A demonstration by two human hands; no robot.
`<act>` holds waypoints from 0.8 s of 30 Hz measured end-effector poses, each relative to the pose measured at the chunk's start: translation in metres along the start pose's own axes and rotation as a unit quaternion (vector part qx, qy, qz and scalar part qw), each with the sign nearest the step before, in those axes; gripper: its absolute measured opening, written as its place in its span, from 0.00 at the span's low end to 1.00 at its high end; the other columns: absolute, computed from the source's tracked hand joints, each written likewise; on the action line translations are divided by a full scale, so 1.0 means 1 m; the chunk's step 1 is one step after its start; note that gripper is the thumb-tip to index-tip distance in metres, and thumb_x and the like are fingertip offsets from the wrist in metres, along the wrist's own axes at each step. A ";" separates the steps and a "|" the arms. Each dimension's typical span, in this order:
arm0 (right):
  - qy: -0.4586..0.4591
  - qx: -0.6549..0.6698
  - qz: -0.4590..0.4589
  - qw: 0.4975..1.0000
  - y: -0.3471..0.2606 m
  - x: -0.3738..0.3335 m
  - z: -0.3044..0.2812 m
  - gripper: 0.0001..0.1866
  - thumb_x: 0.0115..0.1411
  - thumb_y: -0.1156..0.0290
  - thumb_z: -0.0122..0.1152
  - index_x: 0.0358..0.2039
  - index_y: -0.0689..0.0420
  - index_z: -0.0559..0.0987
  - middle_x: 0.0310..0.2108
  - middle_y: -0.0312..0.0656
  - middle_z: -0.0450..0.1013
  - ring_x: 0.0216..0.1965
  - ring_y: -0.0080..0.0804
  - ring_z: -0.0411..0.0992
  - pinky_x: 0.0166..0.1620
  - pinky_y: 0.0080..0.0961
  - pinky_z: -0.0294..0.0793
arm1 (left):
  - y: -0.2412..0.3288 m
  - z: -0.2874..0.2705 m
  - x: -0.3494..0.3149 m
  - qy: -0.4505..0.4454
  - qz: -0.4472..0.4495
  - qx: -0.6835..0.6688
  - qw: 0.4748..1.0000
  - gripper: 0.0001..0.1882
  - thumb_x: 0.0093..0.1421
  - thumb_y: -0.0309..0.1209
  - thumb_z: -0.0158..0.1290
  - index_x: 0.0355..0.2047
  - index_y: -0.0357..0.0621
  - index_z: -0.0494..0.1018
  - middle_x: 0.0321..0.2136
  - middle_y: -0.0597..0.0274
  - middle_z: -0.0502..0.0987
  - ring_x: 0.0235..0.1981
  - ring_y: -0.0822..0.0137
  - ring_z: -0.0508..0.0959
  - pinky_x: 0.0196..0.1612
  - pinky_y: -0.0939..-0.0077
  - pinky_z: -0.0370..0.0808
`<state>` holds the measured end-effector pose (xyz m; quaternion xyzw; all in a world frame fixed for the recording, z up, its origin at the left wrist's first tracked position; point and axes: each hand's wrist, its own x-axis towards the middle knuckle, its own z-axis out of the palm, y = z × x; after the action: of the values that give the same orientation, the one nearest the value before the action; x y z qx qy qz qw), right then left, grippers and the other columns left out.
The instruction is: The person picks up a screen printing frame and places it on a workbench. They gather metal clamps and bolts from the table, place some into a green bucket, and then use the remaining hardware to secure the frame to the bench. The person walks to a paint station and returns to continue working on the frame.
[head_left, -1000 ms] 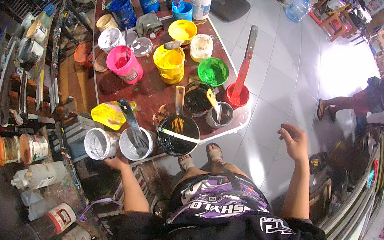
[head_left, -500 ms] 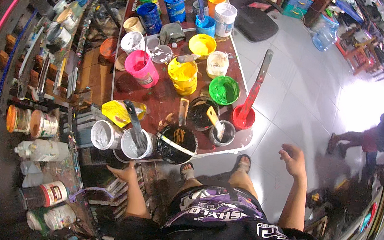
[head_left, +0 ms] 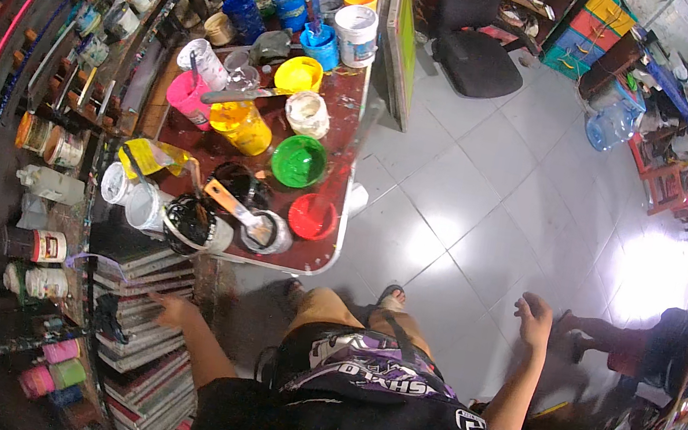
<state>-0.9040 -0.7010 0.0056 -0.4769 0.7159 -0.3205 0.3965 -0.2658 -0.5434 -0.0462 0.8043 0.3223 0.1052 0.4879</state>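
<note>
My left hand [head_left: 176, 312] is low on the left, beside a stack of flat frames [head_left: 139, 336]. Its fingers look stretched out and hold nothing visible; I cannot tell whether they touch the frames. Out over the tiled floor, my right hand [head_left: 534, 317] hangs empty with fingers apart and slightly bent. Ahead to the left stands a dark red table [head_left: 316, 251] crowded with paint tubs. Nearest on it are a red tub [head_left: 313, 217], a green tub [head_left: 299, 161], a black-smeared bucket [head_left: 189, 226] and a grey pot [head_left: 268, 233] with a wooden-handled brush [head_left: 232, 202] across it.
A green-edged board [head_left: 399, 54] leans by the table's right side. Beyond it is a black office chair [head_left: 478, 62]. Shelves with jars [head_left: 55, 185] line the left. Another person [head_left: 653, 350] is at the far right. A water bottle [head_left: 613, 126] stands near coloured drawers [head_left: 598, 31].
The view has turned and shifted right, so the table now lies further left and more floor shows. My left hand has moved from below the table's tubs to beside the frame stack.
</note>
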 end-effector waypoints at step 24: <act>-0.235 -0.005 -0.183 0.955 -0.228 0.367 0.114 0.10 0.53 0.77 0.56 0.35 0.68 0.75 0.28 0.44 0.74 0.28 0.28 0.72 0.33 0.22 0.72 | 0.165 0.068 -0.217 0.137 0.517 -0.305 0.788 0.21 0.60 0.32 0.47 0.51 0.35 0.59 0.48 0.51 0.63 0.46 0.61 0.66 0.49 0.69 0.65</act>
<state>-0.7914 -1.1317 0.0458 -0.6636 0.5047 -0.2625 0.4858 -0.3316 -0.7792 0.0917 0.6372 -0.1268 0.5438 0.5312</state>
